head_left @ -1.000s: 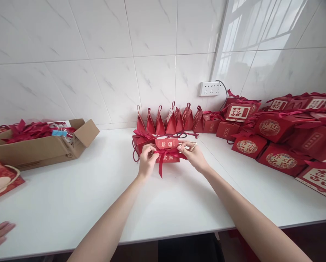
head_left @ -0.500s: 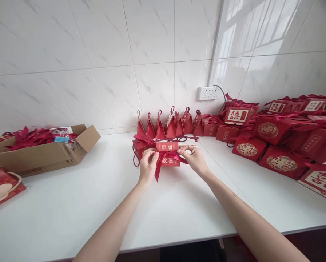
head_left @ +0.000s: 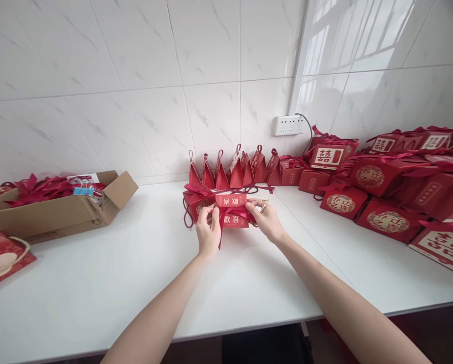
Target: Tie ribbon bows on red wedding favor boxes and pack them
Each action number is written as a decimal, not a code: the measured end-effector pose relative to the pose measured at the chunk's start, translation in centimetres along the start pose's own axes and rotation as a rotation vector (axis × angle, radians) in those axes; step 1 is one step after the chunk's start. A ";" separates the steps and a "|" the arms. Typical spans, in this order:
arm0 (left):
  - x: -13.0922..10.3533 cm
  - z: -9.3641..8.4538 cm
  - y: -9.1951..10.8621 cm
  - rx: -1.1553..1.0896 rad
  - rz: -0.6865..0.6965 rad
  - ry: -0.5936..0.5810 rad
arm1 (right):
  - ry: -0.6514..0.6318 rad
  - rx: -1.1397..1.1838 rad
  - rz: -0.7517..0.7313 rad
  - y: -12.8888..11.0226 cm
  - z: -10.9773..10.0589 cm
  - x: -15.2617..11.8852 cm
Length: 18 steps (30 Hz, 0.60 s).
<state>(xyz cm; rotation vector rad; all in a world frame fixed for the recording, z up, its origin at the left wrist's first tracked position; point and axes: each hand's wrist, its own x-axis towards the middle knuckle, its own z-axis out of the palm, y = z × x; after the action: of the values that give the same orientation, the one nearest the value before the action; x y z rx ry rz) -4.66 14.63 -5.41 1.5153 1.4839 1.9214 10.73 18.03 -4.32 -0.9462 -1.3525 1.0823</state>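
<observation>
A small red gift box (head_left: pixel 237 221) with pale lettering stands on the white table between my hands. Round it runs a dark red ribbon (head_left: pixel 221 233), and one tail hangs down its front. My left hand (head_left: pixel 209 230) pinches the ribbon at the box's left side. At the right side, the fingers of my right hand (head_left: pixel 267 218) are closed on the ribbon by the box edge. A twisted gold cord (head_left: pixel 265 204) shows beside the right fingers. Just behind stands another red box (head_left: pixel 199 196) with a bow.
Several red triangular boxes with loops (head_left: pixel 236 174) line the wall. Stacked red gift boxes (head_left: pixel 391 220) fill the right side. On the left are a cardboard box (head_left: pixel 71 222) of red ribbons and a red bag (head_left: pixel 6 263). A power strip (head_left: pixel 288 125) is on the wall.
My left hand has turned and shifted slightly right, now partly covering the ribbon tail. The ribbon end by my right hand has drawn in closer to the box. The view tilted slightly.
</observation>
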 end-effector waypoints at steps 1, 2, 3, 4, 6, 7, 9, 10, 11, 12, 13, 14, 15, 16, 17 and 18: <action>0.0 0.1 -0.1 0.006 0.014 -0.001 | -0.002 0.003 0.022 0.0 0.0 0.0; 0.1 0.1 -0.2 0.011 0.029 -0.010 | -0.004 0.006 0.045 -0.1 -0.1 0.0; 0.2 0.1 -0.2 0.015 0.043 -0.023 | -0.006 0.005 0.064 -0.3 -0.2 0.1; 0.2 0.0 -0.3 0.017 0.054 -0.039 | -0.012 -0.002 0.072 -0.4 -0.5 0.2; 0.3 -0.3 -0.3 0.012 0.067 -0.060 | -0.008 0.012 0.100 -0.7 -1.5 0.6; 0.2 -0.4 -0.3 0.007 0.071 -0.065 | 0.025 0.035 0.136 -0.9 -2.1 0.8; 0.1 -0.5 -0.2 -0.007 0.085 -0.078 | 0.127 0.086 0.241 -1.1 -3.5 1.4; 0.0 -0.5 -0.2 -0.013 0.094 -0.091 | 0.172 0.103 0.296 -1.2 -4.2 1.7; -0.1 -0.4 -0.2 -0.020 0.099 -0.105 | 0.196 0.109 0.341 -1.3 -4.8 1.9; -0.2 -0.3 -0.2 -0.026 0.097 -0.117 | 0.182 0.111 0.373 -1.5 -5.2 2.0; -0.3 -0.2 -0.2 -0.032 0.087 -0.121 | 0.139 0.122 0.404 -1.6 -5.5 2.0; -0.3 0.0 -0.3 -0.036 0.070 -0.118 | 0.090 0.140 0.439 -1.9 -5.7 2.0; -0.2 0.0 -0.3 -0.040 0.052 -0.108 | 0.047 0.163 0.475 -2.1 -5.8 1.8; -0.1 0.0 -0.4 -0.042 0.036 -0.094 | 0.009 0.184 0.512 -2.4 -5.9 1.7; 0.0 0.0 -0.5 -0.042 0.025 -0.081 | -0.022 0.197 0.544 -2.7 -6.0 1.5; 0.1 -0.1 -0.6 -0.041 0.019 -0.069 | -0.039 0.185 0.567 -2.9 -6.1 1.4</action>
<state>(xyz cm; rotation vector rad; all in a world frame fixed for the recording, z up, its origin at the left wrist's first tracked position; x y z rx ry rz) -5.00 14.94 -5.84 1.5668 1.3979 1.8780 16.87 19.15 -1.29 -1.2081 -1.0093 1.6277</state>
